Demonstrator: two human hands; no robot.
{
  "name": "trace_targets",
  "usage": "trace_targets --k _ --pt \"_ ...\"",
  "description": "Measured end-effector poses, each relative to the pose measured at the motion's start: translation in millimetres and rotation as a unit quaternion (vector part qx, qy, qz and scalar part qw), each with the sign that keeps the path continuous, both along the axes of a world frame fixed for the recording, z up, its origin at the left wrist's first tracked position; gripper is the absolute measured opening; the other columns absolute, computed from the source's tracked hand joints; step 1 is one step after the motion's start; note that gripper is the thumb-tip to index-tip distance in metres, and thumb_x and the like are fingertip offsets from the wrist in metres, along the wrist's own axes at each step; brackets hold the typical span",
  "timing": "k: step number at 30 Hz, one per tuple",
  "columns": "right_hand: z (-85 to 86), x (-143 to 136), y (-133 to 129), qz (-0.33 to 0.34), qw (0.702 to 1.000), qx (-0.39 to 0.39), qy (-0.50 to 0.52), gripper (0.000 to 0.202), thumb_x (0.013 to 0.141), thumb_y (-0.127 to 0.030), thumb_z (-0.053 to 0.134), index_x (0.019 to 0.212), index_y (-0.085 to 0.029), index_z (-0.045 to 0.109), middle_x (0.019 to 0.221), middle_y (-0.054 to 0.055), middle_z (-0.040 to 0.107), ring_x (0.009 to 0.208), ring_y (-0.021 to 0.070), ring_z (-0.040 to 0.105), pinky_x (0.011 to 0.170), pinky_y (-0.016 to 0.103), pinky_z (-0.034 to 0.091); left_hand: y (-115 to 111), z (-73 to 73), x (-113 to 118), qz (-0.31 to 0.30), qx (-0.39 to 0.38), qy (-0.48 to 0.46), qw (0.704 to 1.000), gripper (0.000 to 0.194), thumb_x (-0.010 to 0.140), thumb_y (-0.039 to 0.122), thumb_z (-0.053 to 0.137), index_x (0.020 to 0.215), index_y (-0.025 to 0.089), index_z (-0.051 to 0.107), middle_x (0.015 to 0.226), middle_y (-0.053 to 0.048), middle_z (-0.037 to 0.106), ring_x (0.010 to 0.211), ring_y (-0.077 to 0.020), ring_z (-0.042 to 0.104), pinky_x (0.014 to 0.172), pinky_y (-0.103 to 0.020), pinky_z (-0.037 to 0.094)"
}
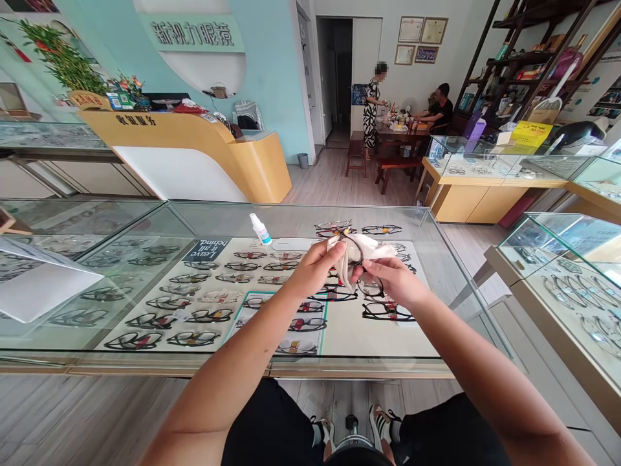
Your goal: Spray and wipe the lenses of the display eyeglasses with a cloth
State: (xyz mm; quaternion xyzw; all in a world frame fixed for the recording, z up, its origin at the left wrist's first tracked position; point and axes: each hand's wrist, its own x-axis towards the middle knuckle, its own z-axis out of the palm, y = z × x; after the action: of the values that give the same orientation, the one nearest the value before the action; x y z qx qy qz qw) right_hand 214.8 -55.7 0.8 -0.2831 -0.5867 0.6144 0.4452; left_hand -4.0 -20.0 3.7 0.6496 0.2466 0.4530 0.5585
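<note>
Dark-framed eyeglasses (pixel 358 248) are held above the glass counter between my two hands. My left hand (pixel 317 264) pinches a pale cloth (pixel 373 248) that is folded over part of the frame. With thumb and fingers, my right hand (pixel 394 277) grips the frame from the other side, close to the cloth. The cloth hides part of the eyeglasses. To the left of my hands, a small white spray bottle (pixel 261 229) stands upright on the counter.
Under the top of the glass display case (pixel 233 217) lie rows of eyeglasses (pixel 195 339). A white laptop-like panel (pixel 46 278) stands at left. Another glass case (pixel 538 259) is on the right. Two people are around a far table (pixel 395 133).
</note>
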Motion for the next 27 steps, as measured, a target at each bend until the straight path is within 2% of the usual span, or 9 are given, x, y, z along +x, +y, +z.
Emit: trace_targets --k 3,5,7,10,13,18,22,27 --pt "-0.2 0.7 1.4 0.000 1.000 -0.019 0.010 0.054 0.090 -0.074 0.087 0.081 -0.021 0.086 0.081 0.005 0.072 0.076 0.0185 0.046 0.078 0.037 0.037 0.2 4.7 -1.6 -0.073 -0.010 -0.006 0.997 0.047 0.101 0.062 0.082 0.109 0.017 0.073 0.080 -0.005 0.078 0.072 -0.0200 0.078 0.064 -0.028 0.061" --pt "-0.9 -0.6 2.2 0.001 1.000 -0.020 0.019 0.054 0.089 -0.073 0.088 0.079 -0.021 0.085 0.077 0.004 0.069 0.074 0.0179 0.043 0.076 0.036 0.036 -1.5 7.1 1.6 -0.079 -0.008 -0.017 0.997 0.045 0.096 0.056 0.089 0.109 0.017 0.072 0.082 -0.005 0.078 0.071 -0.0176 0.075 0.063 -0.026 0.059" --pt "-2.3 -3.5 2.7 0.001 0.999 -0.020 0.030 0.054 0.088 -0.074 0.089 0.079 -0.021 0.085 0.076 0.004 0.068 0.074 0.0176 0.043 0.075 0.036 0.035 -4.2 6.3 7.5 -0.055 -0.013 -0.029 0.998 0.046 0.091 0.053 0.095 0.104 0.017 0.069 0.077 -0.003 0.076 0.064 -0.0147 0.071 0.059 -0.024 0.057" --pt "-6.7 -8.7 2.5 0.006 0.999 -0.011 0.039 0.054 0.088 -0.075 0.089 0.083 -0.021 0.085 0.083 0.005 0.073 0.075 0.0176 0.047 0.075 0.036 0.036 -9.8 2.2 17.4 0.015 -0.015 -0.044 0.999 0.050 0.088 0.058 0.096 0.096 0.018 0.066 0.065 0.002 0.070 0.053 -0.0116 0.062 0.051 -0.023 0.052" --pt "-12.8 -11.4 1.5 0.014 0.999 0.007 0.031 0.053 0.092 -0.074 0.086 0.087 -0.021 0.086 0.087 0.005 0.073 0.076 0.0179 0.049 0.075 0.036 0.039 -15.3 0.3 22.9 0.073 -0.001 -0.058 0.996 0.055 0.092 0.068 0.089 0.088 0.019 0.064 0.057 0.003 0.064 0.047 -0.0107 0.057 0.047 -0.022 0.047" --pt "-20.8 -10.3 2.0 0.008 1.000 0.004 0.022 0.047 0.099 -0.068 0.082 0.089 -0.022 0.084 0.092 0.005 0.075 0.084 0.0195 0.058 0.084 0.037 0.046 -11.3 -5.4 22.0 0.110 0.013 -0.048 0.993 0.067 0.094 0.081 0.078 0.074 0.020 0.060 0.053 0.002 0.058 0.046 -0.0112 0.054 0.046 -0.024 0.045" --pt "-19.1 -6.5 5.8 -0.039 0.998 0.008 0.049 0.042 0.094 -0.066 0.088 0.087 -0.025 0.081 0.098 0.005 0.076 0.093 0.0219 0.062 0.086 0.037 0.047 1.0 -13.5 21.8 0.189 -0.010 -0.120 0.975 0.065 0.088 0.083 0.084 0.077 0.020 0.068 0.062 0.002 0.062 0.057 -0.0119 0.058 0.054 -0.025 0.050" --pt "-8.1 3.2 10.3 -0.148 0.985 0.036 0.083 0.039 0.089 -0.066 0.092 0.082 -0.029 0.083 0.112 0.005 0.072 0.107 0.0251 0.063 0.092 0.039 0.050 7.9 -9.3 21.1 0.201 -0.052 -0.187 0.960 0.066 0.077 0.083 0.093 0.084 0.020 0.073 0.069 0.002 0.067 0.064 -0.0136 0.065 0.061 -0.026 0.056"
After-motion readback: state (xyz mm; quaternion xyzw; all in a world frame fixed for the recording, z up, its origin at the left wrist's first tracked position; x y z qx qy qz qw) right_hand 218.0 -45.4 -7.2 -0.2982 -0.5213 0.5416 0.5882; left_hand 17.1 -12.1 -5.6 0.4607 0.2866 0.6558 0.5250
